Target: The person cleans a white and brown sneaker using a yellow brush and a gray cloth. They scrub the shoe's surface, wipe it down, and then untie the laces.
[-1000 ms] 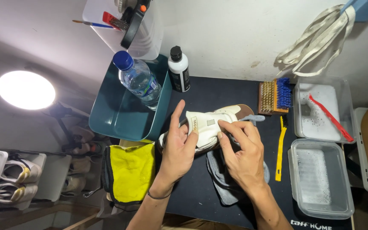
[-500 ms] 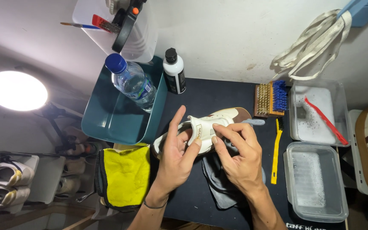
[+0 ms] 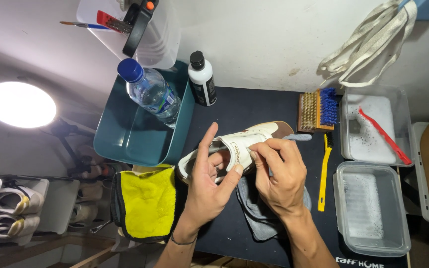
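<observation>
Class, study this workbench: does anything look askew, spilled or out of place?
The water bottle leans tilted in the teal bin. The shoe held by both hands has no laces; a bundle of laces hangs on the wall.

We have the shoe (image 3: 247, 144) mid-mat: bin (image 3: 135, 134) to its left holding the water bottle (image 3: 150, 94), squeeze bottle (image 3: 202, 82) behind it, folded cloth (image 3: 147, 201) front-left, block brush (image 3: 316, 111) and handled brush (image 3: 323, 171) right, two tubs (image 3: 373, 208) beyond those.
</observation>
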